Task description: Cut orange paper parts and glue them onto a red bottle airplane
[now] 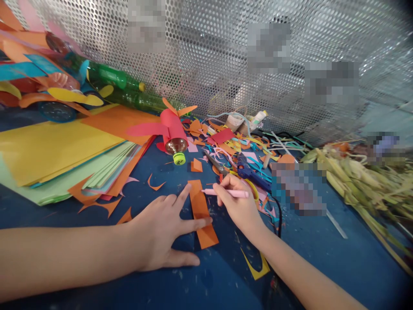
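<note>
An orange paper strip [200, 205] lies on the blue table, running away from me. My left hand [164, 226] is spread open, with two fingertips pressing on the strip and the thumb resting on the table beside it. Between the fingers of my right hand [237, 202] is a pink marker [227, 193], its tip at the strip's right edge. Beyond the strip stands a small folded orange paper piece [196, 165]. Past that, a plastic bottle [174, 129] wrapped in red paper, with paper wings and a lime-green cap, lies with its cap towards me.
A stack of coloured paper [61, 159] is on the left. Scissors [213, 163], a blue glue gun [253, 174] and many paper scraps lie beyond my right hand. Green bottles [111, 76] rest against the perforated metal wall [206, 47]. Corn husks [355, 181] pile up at right.
</note>
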Tool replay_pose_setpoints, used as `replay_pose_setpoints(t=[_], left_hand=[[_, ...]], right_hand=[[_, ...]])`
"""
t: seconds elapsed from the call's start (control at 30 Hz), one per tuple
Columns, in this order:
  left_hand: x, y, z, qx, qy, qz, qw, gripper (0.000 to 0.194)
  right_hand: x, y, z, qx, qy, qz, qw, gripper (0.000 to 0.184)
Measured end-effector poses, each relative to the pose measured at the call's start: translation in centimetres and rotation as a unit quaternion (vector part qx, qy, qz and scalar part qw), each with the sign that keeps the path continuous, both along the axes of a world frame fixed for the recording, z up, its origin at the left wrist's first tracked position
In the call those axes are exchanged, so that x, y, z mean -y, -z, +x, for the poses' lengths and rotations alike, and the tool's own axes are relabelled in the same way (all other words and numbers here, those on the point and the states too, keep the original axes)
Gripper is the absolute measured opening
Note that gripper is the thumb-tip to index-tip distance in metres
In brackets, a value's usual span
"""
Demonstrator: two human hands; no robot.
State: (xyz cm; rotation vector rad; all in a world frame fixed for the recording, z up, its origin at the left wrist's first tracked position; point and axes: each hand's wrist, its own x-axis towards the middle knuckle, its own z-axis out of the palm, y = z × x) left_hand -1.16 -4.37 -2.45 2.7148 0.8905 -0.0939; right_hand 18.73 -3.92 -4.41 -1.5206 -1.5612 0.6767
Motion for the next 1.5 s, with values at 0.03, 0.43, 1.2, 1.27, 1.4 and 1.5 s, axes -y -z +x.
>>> replay_pose_setpoints(t=[0.03, 0.43, 1.2, 1.27, 1.4, 1.5], left_hand=[[0.0, 0.0, 0.0, 0.000, 0.001, -0.002, 1.000, 0.061], [0.0, 0.4, -0.1, 0.011, 0.004, 0.011, 1.000, 0.059], [0.1, 1.4, -0.2, 0.050, 0.015, 0.075, 0.996, 0.057], [0.2, 1.6, -0.3, 0.067, 0.016, 0.095, 0.993, 0.057], [0.3, 1.8, -0.6, 0.113, 0.042, 0.161, 0.980, 0.054], [0.2, 1.9, -0.7, 0.150, 0.111, 0.227, 0.956, 0.028]], right_hand=[[0.0, -0.1, 0.0, 0.005, 0.004, -0.002, 1.000, 0.027], [0.1, -0.1, 0.2, -0.019, -0.009, -0.029, 0.999, 0.026], [0.4, 0.1, 0.1, -0.161, 0.019, 0.011, 0.987, 0.026], [0.6, 0.2, -0.1, -0.157, 0.013, 0.034, 0.987, 0.023], [1.0, 0.1, -0.2, -0.125, -0.012, 0.058, 0.990, 0.021], [1.1, 0.0, -0.1, -0.119, -0.018, 0.069, 0.990, 0.019]])
